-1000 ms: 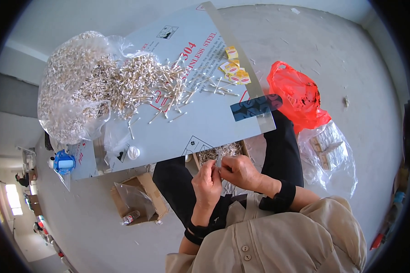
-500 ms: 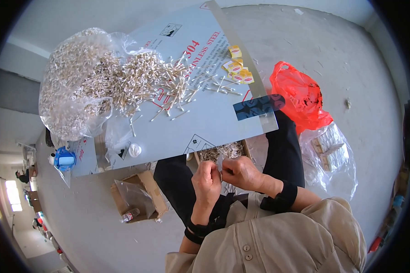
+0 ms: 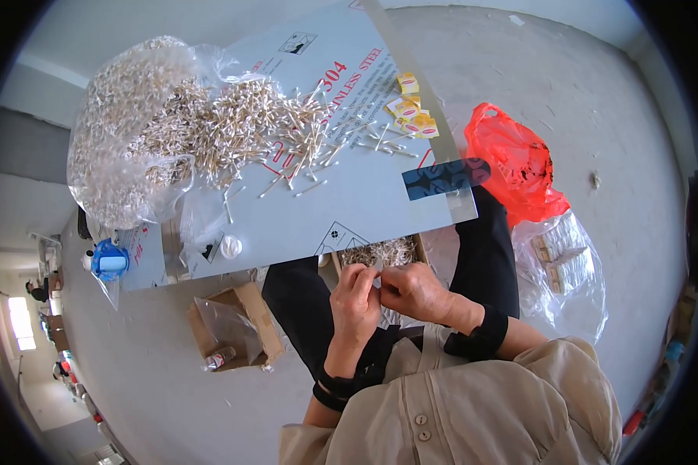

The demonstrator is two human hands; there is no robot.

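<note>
My left hand (image 3: 357, 304) and my right hand (image 3: 413, 293) meet over my lap, fingertips pinched together. Whatever lies between the fingers is too small and covered to make out. Just beyond them, partly under the table edge, a box of cotton swabs (image 3: 388, 253) stands between my knees. On the metal-sheet table (image 3: 287, 225), a large heap of cotton swabs (image 3: 240, 128) spills out of a clear plastic bag (image 3: 116, 132). Loose swabs lie scattered to the right of the heap.
Small yellow packets (image 3: 412, 116) and a dark patterned strip (image 3: 442, 179) lie at the table's right side. A white cap (image 3: 230, 246) sits near its front edge. Red bag (image 3: 512, 163) and clear bag of packs (image 3: 558, 263) are at right; an open carton (image 3: 248, 318) stands lower left.
Both hands stay nearly in place, and the left fingers have shifted slightly against the right ones. The view has tilted a little, moving the table slightly in the picture.
</note>
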